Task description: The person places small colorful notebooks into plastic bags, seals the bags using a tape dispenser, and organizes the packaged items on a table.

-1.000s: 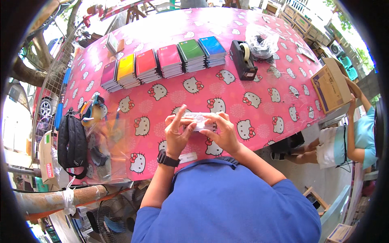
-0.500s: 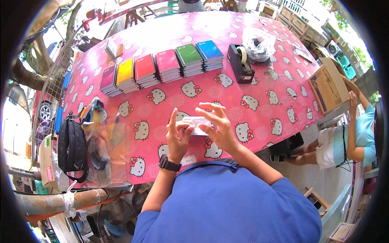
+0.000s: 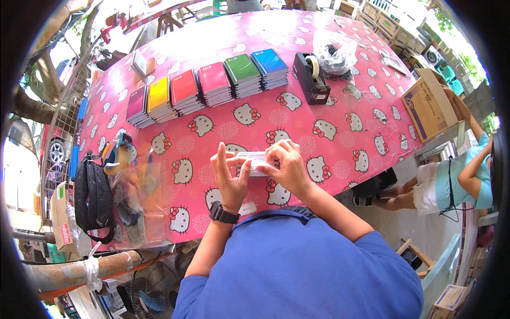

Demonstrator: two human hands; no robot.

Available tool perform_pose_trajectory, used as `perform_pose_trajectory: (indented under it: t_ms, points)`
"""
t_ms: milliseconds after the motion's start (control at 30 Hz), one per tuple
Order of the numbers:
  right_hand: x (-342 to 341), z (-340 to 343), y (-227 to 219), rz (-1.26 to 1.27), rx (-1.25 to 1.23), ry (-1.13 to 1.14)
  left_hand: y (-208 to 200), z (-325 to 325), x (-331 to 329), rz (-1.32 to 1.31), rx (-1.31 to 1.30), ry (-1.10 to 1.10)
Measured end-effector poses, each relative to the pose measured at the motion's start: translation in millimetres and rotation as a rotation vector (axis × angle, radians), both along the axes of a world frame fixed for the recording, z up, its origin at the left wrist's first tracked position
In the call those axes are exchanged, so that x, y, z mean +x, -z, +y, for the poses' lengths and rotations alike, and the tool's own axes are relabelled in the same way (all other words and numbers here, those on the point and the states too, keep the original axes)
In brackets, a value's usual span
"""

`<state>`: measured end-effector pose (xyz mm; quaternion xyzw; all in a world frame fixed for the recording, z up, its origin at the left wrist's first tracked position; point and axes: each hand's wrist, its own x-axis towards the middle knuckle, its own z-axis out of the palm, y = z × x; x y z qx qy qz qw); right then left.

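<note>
- The left hand (image 3: 231, 178) grips the left end of a small white block (image 3: 256, 162), thumb against its near side, index finger raised straight and clear of it.
- The right hand (image 3: 289, 169) closes on the block's right end, its fingers bent and its thumb pressed along the near side.
- The block sits between the two hands, near the table edge in front of the person's blue shirt (image 3: 303, 266) (whether it rests on the cloth or is lifted, I cannot tell).
- A dark watch (image 3: 222, 213) circles the left wrist.
- Beyond the hands, on the pink patterned tablecloth (image 3: 345, 141), six stacks of spiral notebooks (image 3: 214, 76) stand in a slanting row: purple, yellow, red, pinkish red, green and blue.
- A black tape dispenser (image 3: 312, 80) stands just right of the blue stack, with a clear plastic bag (image 3: 337, 56) beside it.
- To the left are a black backpack (image 3: 91, 196) and clear plastic sheeting (image 3: 146, 212).
- At the far right, another person (image 3: 443, 183) has an arm at a cardboard box (image 3: 427, 109).
</note>
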<state>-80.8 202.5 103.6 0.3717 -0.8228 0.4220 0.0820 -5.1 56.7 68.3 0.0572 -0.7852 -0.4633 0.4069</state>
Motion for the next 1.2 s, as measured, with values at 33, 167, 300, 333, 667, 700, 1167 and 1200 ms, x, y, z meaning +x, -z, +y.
perform_pose_trajectory:
  t_ms: [33,167,300,333,667,700,1167,1200]
  points:
    - [-3.8,-2.4,-4.6,0.007,0.001,-0.001,-2.2,-1.8,-1.8,0.007,0.001,-0.001]
    - [-21.4,-10.9,-10.0,-0.300,0.026,-0.072,-19.9,-8.2,-9.6,-0.068,0.003,0.108]
    - [-34.0,-13.6,-1.1,-0.657,-0.077,-0.154,-18.6,-9.3,2.5,0.043,-0.314,0.028]
    - [-31.6,-14.1,-1.0,-0.692,-0.071,-0.143,-16.9,-5.9,11.3,0.100,-0.471,-0.026]
    - [-66.5,8.0,12.9,-0.693,-0.104,-0.277,-29.5,9.2,41.6,-0.551,-0.648,0.235]
    - [-93.6,13.8,11.1,-0.633,-0.271,-0.195,-31.2,8.9,41.6,-0.544,-0.645,0.227]
    - [-255.4,70.8,41.9,-0.332,-0.317,0.513,-32.3,6.3,42.6,-0.579,-0.603,0.231]
    - [-236.8,76.2,37.1,-0.438,-0.351,0.500,-33.2,7.5,42.3,-0.571,-0.601,0.238]
